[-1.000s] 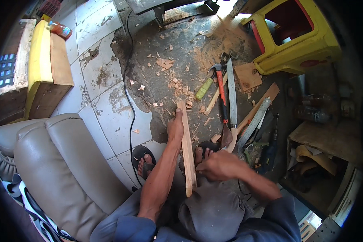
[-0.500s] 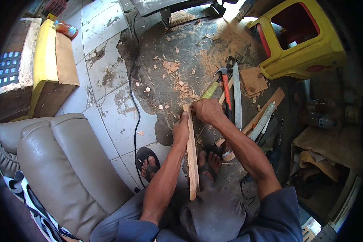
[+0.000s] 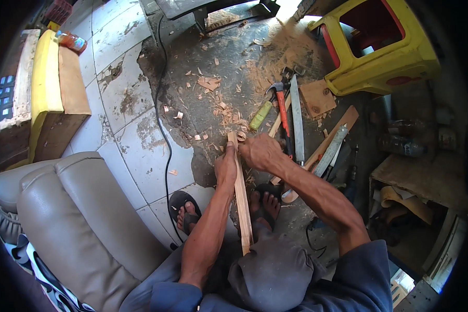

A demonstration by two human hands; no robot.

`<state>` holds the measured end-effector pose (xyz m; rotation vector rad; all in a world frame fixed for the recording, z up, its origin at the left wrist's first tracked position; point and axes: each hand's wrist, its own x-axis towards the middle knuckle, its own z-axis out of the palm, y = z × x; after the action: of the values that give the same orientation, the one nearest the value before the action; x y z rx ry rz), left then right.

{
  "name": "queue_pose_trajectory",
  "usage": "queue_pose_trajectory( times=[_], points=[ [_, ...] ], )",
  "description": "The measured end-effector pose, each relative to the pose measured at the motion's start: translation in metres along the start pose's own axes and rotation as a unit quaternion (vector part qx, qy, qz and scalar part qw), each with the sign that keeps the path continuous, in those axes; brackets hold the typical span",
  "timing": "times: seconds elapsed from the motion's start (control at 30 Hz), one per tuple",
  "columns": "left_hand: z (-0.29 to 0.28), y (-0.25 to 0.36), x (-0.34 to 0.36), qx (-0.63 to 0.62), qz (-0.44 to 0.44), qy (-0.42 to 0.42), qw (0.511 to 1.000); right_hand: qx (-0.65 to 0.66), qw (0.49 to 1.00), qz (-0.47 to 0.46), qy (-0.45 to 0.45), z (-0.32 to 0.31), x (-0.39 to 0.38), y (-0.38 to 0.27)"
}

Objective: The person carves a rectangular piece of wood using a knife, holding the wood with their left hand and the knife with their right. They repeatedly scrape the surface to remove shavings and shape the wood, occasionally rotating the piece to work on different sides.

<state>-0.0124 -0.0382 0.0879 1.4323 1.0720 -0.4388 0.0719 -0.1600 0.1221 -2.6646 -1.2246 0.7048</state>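
While the left hand (image 3: 225, 165) grips the wood strip (image 3: 240, 197) at its three-o'clock side, the strip running toward six, the right hand (image 3: 261, 152) clenches just beyond, its contents hidden.

Camera on the head: a wide fisheye, left of a worn pair, peers down from above the person's forearms (image 3: 208, 234).
Facing the floor (image 3: 145, 148): the view angles down and ahead, upright, left hand (image 3: 225, 167) and right hand (image 3: 262, 152) near center.
Seat-to-shell sweep: the lens stretches from a cushioned seat (image 3: 83, 223) at left to a yellow shell (image 3: 382, 73), upper right.
Forearms: nearest, entering below.
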Motion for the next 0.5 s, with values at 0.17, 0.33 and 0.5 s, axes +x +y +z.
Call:
queue_pose_trajectory(
  times=[0.17,0.33,0.5],
  points=[
    [0.001,0.000,-0.006,-0.036,0.000,0.003,0.999,0.028,0.999,0.011,-0.032,-0.007,-0.046,-0.028],
    [0.000,0.004,-0.005,-0.041,-0.011,0.005,0.999,0.067,0.997,-0.005,-0.045,-0.016,-0.089,-0.057],
    [0.001,0.002,-0.002,-0.020,0.002,0.016,1.000,0.028,0.995,-0.055,-0.073,-0.025,-0.130,-0.080]
  ],
)
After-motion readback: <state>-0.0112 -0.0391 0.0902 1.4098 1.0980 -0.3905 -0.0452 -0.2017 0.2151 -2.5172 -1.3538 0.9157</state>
